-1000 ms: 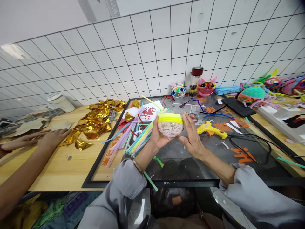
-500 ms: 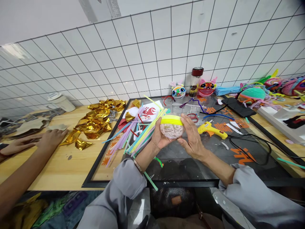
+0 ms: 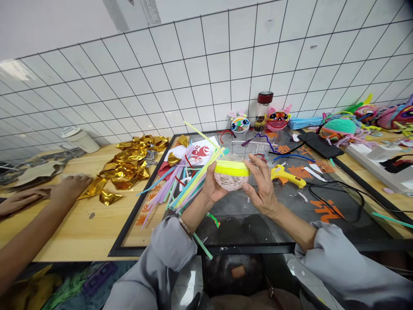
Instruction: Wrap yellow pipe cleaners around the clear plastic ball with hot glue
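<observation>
A round craft form (image 3: 231, 180) is held up over the dark board, with bright yellow strips banded around its upper part and a mottled pinkish-white lower part. My left hand (image 3: 214, 185) cups it from the left and below, fingers partly hidden behind it. On its right side, my right hand (image 3: 261, 187) touches the edge with thumb and a fingertip, the other fingers spread. A bundle of pastel pipe cleaners (image 3: 190, 185) lies just left of my left hand. Right of my right hand lies a yellow glue gun (image 3: 288, 176).
The glue gun's black cord (image 3: 361, 198) curls rightward near a white power strip (image 3: 380, 165). Decorated animal-faced balls (image 3: 240, 125) and a lidded bottle (image 3: 263, 112) stand by the wall. Crumpled gold foil (image 3: 129, 165) and another person's hands (image 3: 69, 187) are left.
The round form has tilted slightly and shifted a little left and down. My right hand's fingers have lifted and spread somewhat at its edge.
</observation>
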### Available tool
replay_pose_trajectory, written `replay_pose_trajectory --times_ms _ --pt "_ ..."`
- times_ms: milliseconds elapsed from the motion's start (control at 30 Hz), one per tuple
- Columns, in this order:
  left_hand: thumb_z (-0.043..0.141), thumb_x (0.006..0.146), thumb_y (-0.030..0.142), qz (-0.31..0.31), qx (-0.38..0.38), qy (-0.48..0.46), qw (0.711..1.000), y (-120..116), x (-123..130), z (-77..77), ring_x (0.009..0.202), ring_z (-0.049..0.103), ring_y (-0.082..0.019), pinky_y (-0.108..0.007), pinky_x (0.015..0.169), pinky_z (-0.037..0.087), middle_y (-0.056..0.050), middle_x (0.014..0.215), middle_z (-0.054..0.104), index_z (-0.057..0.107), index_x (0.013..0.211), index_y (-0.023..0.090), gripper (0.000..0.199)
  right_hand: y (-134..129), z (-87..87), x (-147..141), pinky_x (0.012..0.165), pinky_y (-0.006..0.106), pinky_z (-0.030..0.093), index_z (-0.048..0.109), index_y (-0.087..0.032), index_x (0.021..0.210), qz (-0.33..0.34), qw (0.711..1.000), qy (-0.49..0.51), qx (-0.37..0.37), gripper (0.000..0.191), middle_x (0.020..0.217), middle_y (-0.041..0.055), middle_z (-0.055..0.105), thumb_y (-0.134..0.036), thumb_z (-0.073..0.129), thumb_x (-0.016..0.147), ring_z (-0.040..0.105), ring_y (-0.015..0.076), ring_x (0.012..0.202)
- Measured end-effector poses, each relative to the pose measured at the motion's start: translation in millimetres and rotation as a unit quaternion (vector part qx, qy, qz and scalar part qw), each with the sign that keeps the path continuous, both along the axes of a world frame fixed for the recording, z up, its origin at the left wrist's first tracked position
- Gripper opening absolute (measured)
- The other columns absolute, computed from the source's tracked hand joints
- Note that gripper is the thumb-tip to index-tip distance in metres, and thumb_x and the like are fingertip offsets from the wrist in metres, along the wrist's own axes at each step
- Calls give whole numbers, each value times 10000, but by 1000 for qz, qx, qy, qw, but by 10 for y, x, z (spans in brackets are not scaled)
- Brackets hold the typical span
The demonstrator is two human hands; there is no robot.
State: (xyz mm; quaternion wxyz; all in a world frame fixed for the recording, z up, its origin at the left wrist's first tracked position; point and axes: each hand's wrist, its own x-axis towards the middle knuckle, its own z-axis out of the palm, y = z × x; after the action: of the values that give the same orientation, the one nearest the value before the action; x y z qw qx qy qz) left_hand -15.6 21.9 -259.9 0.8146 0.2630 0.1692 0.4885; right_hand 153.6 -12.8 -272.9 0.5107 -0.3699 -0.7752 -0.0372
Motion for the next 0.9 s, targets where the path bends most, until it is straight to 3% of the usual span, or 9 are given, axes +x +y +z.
replay_pose_trajectory --times_ms 133,333,533,700,900 --pt "779 638 516 57 58 54 995 13 -5 23 1230 628 -336 -468 1062 475 -118 1122 752 602 1203 150 696 16 -6 6 1073 532 385 373 -221 1511 -8 1000 -5 3 572 1515 178 423 -416 457 980 437 322 1375" --pt "867 521 320 128 160 177 963 42 -102 4 1061 661 -231 -331 940 494 -19 1045 704 532 1146 229 715 41 -27 -5 1053 528 391 353 -208 1525 4 1000 -25 -18 607 1462 169 495 -447 449 975 472 326 1327" --pt "884 506 301 143 219 254 931 87 -187 1 975 609 -190 -285 909 454 1 1036 642 525 1152 228 743 49 -30 -10 1016 505 405 462 -201 1454 0 1000 -8 -18 531 1362 152 573 -440 434 980 515 316 1265" --pt "890 511 314 124 297 326 889 92 -229 29 1016 579 -219 -301 933 441 -28 1072 615 554 1140 197 722 58 -22 -8 899 440 438 579 -191 1319 -14 1000 11 0 408 1168 126 647 -382 438 987 585 276 1083" --pt "892 528 312 90 366 412 830 31 -211 114 1073 568 -259 -347 970 442 -58 1155 601 580 1150 201 704 36 18 7 881 435 449 602 -192 1288 -24 999 25 11 375 1101 119 670 -354 475 974 611 265 1009"
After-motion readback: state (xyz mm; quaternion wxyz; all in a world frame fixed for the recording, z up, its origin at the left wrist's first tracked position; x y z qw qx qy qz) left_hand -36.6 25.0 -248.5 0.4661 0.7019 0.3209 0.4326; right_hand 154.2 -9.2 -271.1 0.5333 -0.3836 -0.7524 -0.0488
